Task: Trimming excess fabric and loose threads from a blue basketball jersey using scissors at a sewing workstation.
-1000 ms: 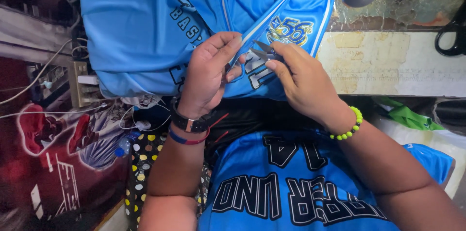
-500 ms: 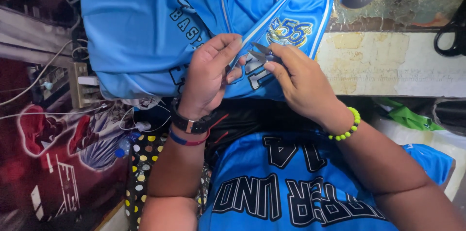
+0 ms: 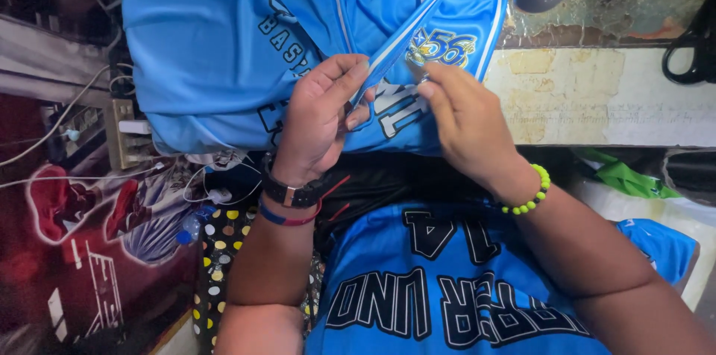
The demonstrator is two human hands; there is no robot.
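**Both hands on the trim of a blue jersey**

I take the blue jersey [image 3: 224,64] hanging in front of me as my landmark. My left hand [image 3: 317,120] is at its lower middle, fingers curled shut and thumb pressed down, pinching a narrow light-blue trim strip [image 3: 418,27] that runs up and to the right across the jersey's front. My right hand [image 3: 466,120] is just to the right of the left one, also against the jersey, its fingers drawn together at the tips near the strip; I cannot tell whether it actually grips the strip or only touches the cloth there. The two hands are close but not touching.

On my left wrist, below the jersey, sit a black watch [image 3: 291,189] and a red-and-blue band [image 3: 287,217]. A green bead bracelet [image 3: 529,195] circles my right wrist. Under the jersey and nearer to me lies a second blue shirt [image 3: 418,288] with dark lettering. To the left of the jersey, a wall socket [image 3: 123,142] with white cables. To its right, a worn pale ledge [image 3: 611,94].
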